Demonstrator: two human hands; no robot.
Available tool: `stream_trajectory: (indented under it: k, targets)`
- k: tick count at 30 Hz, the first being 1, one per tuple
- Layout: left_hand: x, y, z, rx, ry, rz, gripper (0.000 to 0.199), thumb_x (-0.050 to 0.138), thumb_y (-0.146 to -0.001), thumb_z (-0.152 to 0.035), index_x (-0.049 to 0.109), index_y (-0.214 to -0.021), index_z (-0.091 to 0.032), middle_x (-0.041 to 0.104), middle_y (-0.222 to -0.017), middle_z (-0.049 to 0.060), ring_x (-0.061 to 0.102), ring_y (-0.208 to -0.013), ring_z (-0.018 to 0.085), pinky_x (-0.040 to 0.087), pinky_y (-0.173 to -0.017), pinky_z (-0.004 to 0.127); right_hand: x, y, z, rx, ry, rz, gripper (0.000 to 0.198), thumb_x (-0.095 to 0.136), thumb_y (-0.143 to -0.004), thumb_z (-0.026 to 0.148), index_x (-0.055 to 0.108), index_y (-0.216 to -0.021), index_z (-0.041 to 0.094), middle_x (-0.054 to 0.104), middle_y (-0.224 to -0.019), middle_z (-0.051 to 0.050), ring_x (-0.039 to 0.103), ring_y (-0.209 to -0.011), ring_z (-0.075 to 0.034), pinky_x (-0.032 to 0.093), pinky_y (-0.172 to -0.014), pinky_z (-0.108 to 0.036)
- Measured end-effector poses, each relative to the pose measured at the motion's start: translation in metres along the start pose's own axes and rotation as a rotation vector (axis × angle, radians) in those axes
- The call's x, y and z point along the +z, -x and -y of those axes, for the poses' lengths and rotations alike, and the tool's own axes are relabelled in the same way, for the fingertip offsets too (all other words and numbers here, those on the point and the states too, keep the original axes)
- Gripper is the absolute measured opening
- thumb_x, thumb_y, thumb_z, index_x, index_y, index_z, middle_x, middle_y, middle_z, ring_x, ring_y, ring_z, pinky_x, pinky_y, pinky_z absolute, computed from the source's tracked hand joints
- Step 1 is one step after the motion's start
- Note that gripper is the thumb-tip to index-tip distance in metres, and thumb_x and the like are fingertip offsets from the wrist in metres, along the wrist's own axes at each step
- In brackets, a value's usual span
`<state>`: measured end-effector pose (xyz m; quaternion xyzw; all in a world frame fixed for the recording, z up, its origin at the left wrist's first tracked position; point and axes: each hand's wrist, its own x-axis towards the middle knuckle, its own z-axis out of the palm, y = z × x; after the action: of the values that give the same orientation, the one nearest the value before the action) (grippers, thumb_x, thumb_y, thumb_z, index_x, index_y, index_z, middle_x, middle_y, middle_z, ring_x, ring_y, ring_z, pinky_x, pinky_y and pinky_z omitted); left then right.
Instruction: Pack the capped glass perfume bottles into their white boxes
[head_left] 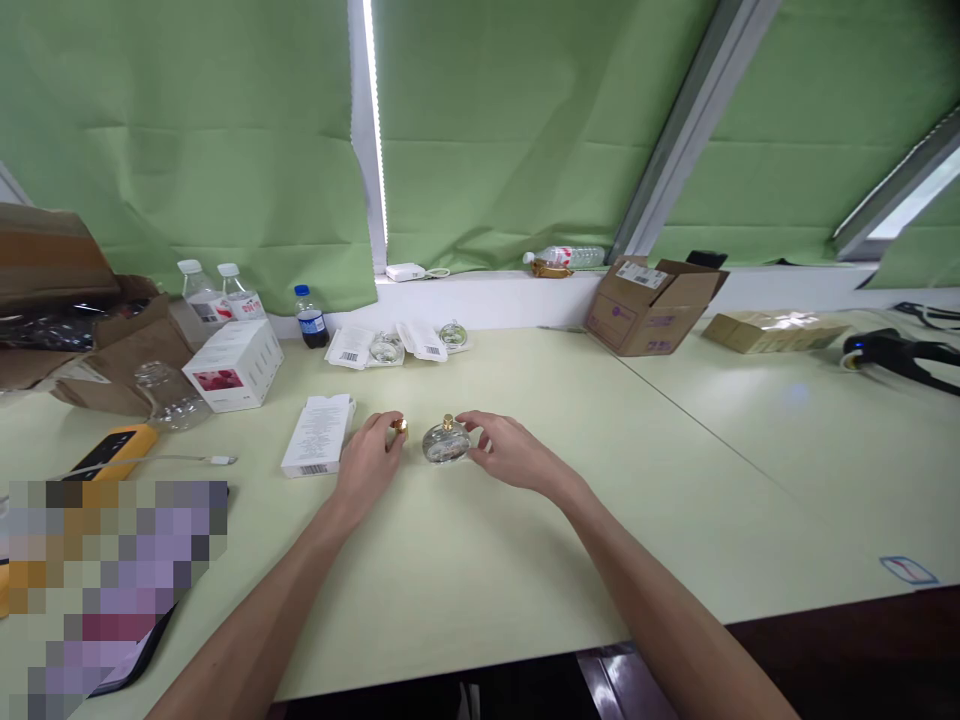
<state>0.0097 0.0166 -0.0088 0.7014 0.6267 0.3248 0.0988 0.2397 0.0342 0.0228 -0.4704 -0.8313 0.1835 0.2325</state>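
A round clear glass perfume bottle [445,444] with a gold neck stands upright on the table in front of me. The fingertips and thumb of my right hand [510,452] are curled around its right side, gripping it. Just left of the bottle, my left hand [372,450] pinches a small gold cap [402,428] between thumb and fingers, low over the table. The cap is apart from the bottle. Beside my left hand lies a white printed box [319,436] with a barcode on its near edge, its far flap raised.
Opened white packs [352,346] with round clear items lie behind. Left are a white carton [234,366], a cola bottle [311,322], a clear plastic bottle [169,395], a yellow device [116,450] and a blurred phone [142,590]. An open cardboard box [637,312] stands back right.
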Motion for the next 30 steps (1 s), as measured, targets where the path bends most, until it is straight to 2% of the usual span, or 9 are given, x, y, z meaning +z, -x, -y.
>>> stream_trajectory:
  k: [3,7,13,19,21,25,30]
  targets:
    - [0.001,0.0,0.001,0.002,-0.002,-0.003,0.025,0.047,-0.086,-0.027,0.056,-0.109,-0.026,0.063,-0.11,0.003,0.06,-0.07,0.014,0.044,-0.064,0.027,0.003,0.0,0.004,0.009,-0.026,0.007,0.032,0.06,-0.079,0.029,0.06,-0.11,0.026,0.068,-0.093,-0.003,0.061,-0.067,-0.016,0.044,-0.061,-0.027]
    - [0.002,0.0,0.001,0.008,-0.004,-0.015,0.024,0.047,-0.086,-0.026,0.056,-0.109,-0.026,0.062,-0.111,0.003,0.06,-0.07,0.014,0.044,-0.063,0.027,0.011,-0.006,0.005,0.04,-0.027,-0.038,0.023,0.058,-0.082,0.033,0.062,-0.103,0.026,0.067,-0.078,0.0,0.06,-0.065,-0.016,0.042,-0.058,-0.026]
    - [0.002,0.0,0.002,0.005,-0.008,-0.001,0.023,0.047,-0.087,-0.028,0.056,-0.108,-0.025,0.063,-0.111,0.003,0.06,-0.068,0.014,0.043,-0.061,0.027,0.023,-0.015,0.0,0.059,-0.045,-0.111,0.028,0.055,-0.084,0.032,0.058,-0.111,0.024,0.068,-0.089,-0.002,0.06,-0.066,-0.015,0.043,-0.06,-0.026]
    - [0.002,-0.002,0.003,-0.006,-0.017,-0.002,0.026,0.047,-0.086,-0.028,0.054,-0.112,-0.027,0.064,-0.109,0.001,0.059,-0.068,0.014,0.042,-0.062,0.027,0.022,-0.015,-0.004,0.075,-0.117,-0.108,0.05,0.061,-0.08,0.035,0.047,-0.127,0.025,0.064,-0.106,-0.005,0.06,-0.07,-0.015,0.046,-0.063,-0.026]
    - [0.002,-0.002,0.003,-0.006,-0.019,-0.003,0.029,0.048,-0.086,-0.029,0.053,-0.114,-0.028,0.064,-0.109,0.0,0.059,-0.067,0.014,0.042,-0.061,0.028,0.021,-0.014,-0.006,0.093,-0.168,-0.11,0.051,0.06,-0.08,0.036,0.047,-0.128,0.025,0.061,-0.111,-0.006,0.06,-0.069,-0.013,0.047,-0.062,-0.026]
    - [0.003,-0.003,0.004,-0.008,-0.026,-0.006,0.03,0.049,-0.086,-0.033,0.052,-0.115,-0.028,0.064,-0.11,0.0,0.06,-0.068,0.015,0.042,-0.06,0.028,0.022,-0.016,-0.007,0.114,-0.272,-0.096,0.045,0.059,-0.08,0.036,0.051,-0.123,0.025,0.061,-0.11,-0.006,0.06,-0.069,-0.012,0.048,-0.062,-0.026]
    - [0.006,-0.004,0.007,0.004,-0.015,0.005,0.03,0.051,-0.084,-0.032,0.053,-0.113,-0.027,0.065,-0.108,0.001,0.061,-0.07,0.016,0.042,-0.061,0.028,0.028,-0.019,-0.01,0.094,-0.339,-0.08,0.05,0.064,-0.074,0.031,0.049,-0.122,0.025,0.063,-0.104,-0.003,0.059,-0.07,-0.012,0.048,-0.062,-0.026]
